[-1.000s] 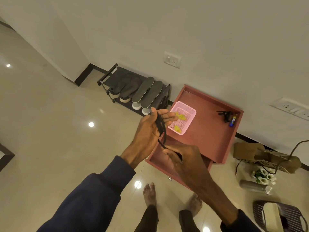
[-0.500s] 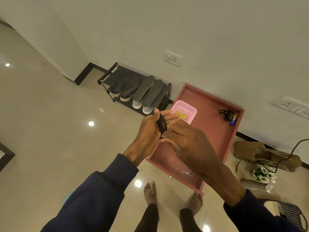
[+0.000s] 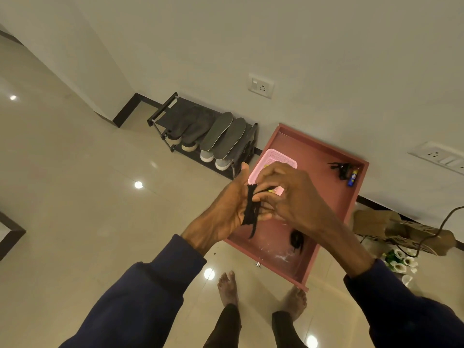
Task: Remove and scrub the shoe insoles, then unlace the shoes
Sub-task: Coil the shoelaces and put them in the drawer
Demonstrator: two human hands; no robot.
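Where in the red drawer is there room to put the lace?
The drawer is bare in the middle, between the basket and the bottle, and along its near wall below the lace bundle. The bottle's corner is crowded.

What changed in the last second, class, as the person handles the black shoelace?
The right hand rose to the left hand, winding in the stretched strand of the black shoelace; the lace now sits bundled on the left hand, one end dangling. Insoles, rack and pink basket stayed put.
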